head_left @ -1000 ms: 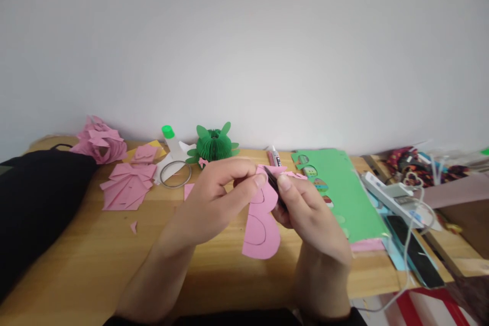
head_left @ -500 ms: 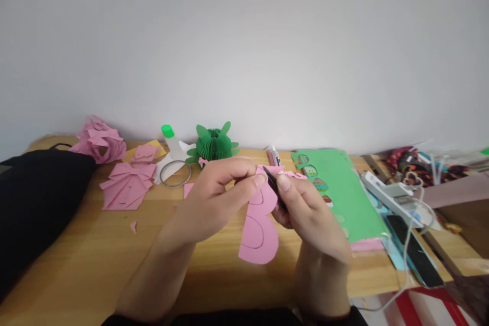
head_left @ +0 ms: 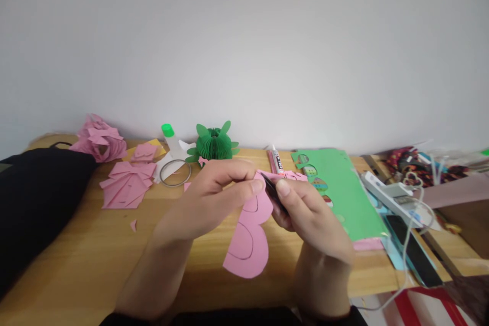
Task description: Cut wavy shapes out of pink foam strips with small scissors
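Observation:
My left hand is closed, thumb and fingers pinching the upper end of a pink paper piece. The paper hangs down below the fingers, with scalloped right edges and dark curved lines drawn on it. My right hand is wrapped around small black scissors, whose tip points up and left at the paper's top edge beside my left thumb. The scissors' handles are mostly hidden in the fingers. Just behind the hands lie pink paper scraps and a glue tube.
A green paper figure, a glue stick and a tape ring stand toward the wall. Folded pink paper and a black bag lie left. Right are a green sheet, a power strip and a phone.
The pink paper's lower end has swung left and slightly down. The scissors' tip has shifted a little left and lower along the paper, with both hands nearly in place.

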Demonstrator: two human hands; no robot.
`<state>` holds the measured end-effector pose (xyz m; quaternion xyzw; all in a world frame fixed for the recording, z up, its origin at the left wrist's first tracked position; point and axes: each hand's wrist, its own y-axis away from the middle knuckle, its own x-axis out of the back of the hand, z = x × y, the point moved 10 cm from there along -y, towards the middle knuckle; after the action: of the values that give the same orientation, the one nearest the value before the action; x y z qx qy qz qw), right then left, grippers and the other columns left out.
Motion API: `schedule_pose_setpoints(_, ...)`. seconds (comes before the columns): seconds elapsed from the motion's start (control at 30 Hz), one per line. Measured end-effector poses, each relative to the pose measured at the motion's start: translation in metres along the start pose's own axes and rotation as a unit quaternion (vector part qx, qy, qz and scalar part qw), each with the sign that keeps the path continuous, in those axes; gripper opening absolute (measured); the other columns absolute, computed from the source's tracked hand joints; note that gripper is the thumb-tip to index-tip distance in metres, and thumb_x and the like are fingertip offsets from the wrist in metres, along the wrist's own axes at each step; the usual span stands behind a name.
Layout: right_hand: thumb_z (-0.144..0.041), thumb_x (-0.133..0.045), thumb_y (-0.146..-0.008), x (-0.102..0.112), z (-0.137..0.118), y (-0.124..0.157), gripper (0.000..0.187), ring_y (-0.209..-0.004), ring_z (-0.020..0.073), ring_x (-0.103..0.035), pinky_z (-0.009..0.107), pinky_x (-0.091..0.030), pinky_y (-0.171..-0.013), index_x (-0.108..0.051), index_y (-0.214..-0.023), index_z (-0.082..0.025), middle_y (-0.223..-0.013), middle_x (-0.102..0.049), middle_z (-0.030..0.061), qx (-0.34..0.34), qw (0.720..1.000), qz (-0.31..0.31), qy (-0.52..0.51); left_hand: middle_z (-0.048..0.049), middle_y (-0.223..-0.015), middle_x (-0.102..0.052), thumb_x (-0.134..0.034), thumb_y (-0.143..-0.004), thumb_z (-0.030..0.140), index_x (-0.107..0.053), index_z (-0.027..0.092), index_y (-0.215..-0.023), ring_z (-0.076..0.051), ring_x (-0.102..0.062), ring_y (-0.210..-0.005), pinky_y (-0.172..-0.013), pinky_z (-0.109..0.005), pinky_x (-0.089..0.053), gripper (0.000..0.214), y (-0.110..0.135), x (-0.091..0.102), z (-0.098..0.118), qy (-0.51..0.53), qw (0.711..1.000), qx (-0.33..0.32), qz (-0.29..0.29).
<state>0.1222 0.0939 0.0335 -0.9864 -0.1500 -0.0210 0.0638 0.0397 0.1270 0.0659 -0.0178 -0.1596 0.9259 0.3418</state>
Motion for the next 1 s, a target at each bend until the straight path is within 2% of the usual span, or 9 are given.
schedule_pose_setpoints(0.33,-0.046,-0.039,-0.102,-0.0035,-0.0055,0.0005,0.048,-0.042,0.0069,-0.027,0.024,-0.024,-0.039,-0.042,-0.061,-0.021,-0.051,-0.035,-0.0071,0.006,1.000,-0.008,0.000,0.0056,-0.055,-0.034,-0.046,-0.088,0.015,-0.034,0.018,-0.055,-0.007,-0.033,-0.052,-0.048,-0.023,-0.027,0.035,0.0001,-0.0021,-0.0002,-0.004,1.000,0.009,-0.001)
schedule_pose_setpoints(0.7,-0.047,-0.039,-0.101,-0.0021,0.0031,0.0014,0.046,-0.044,0.0080,-0.027,0.024,-0.024,-0.040,-0.043,-0.064,-0.021,-0.053,-0.035,-0.0068,-0.017,1.000,-0.009,0.009,0.0048,-0.055,-0.033,-0.045,-0.087,0.016,-0.036,0.018,-0.055,-0.009,-0.034,-0.053,-0.050,-0.026,-0.028,0.034,0.0013,-0.0009,0.0041,-0.044,0.999,0.003,-0.014)
schedule_pose_setpoints(1.0,-0.048,-0.039,-0.101,-0.0025,0.0018,0.0026,0.047,-0.045,0.0078,-0.027,0.024,-0.024,-0.041,-0.041,-0.063,-0.020,-0.053,-0.035,-0.0062,-0.021,0.999,-0.019,0.031,0.0049,-0.054,-0.028,-0.045,-0.087,0.016,-0.028,0.019,-0.053,-0.009,-0.030,-0.052,-0.049,-0.027,-0.026,0.038,0.0012,-0.0021,0.0023,-0.069,0.997,0.003,-0.038)
